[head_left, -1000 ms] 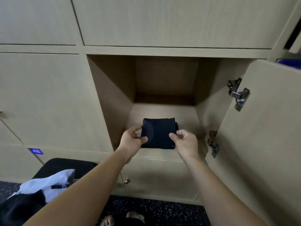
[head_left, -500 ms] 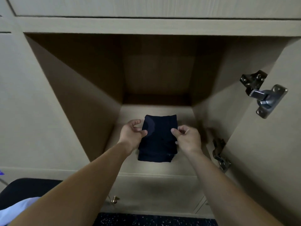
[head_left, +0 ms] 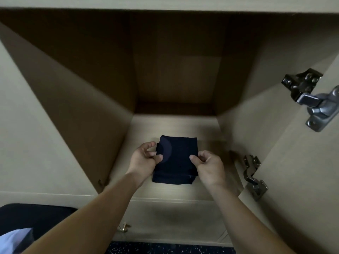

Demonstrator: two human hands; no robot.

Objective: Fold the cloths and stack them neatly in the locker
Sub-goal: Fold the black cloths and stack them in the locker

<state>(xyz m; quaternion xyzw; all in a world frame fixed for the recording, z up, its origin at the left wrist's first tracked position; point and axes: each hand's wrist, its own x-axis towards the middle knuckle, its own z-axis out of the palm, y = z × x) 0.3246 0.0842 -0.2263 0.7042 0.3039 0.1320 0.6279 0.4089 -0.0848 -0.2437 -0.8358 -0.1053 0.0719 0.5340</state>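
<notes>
Head view: outstretched left hand and right hand pinch folded cloth inside locker

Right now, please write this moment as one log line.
folded dark cloth: inside locker, near front | left hand: pinches its left edge | right hand: pinches its right edge | locker door: open

Dim, soft light comes from behind the camera. The locker back sits in deep shadow, its floor faintly lit. Edges bend with wide-angle distortion, and the hinge looks slightly blurred.
</notes>
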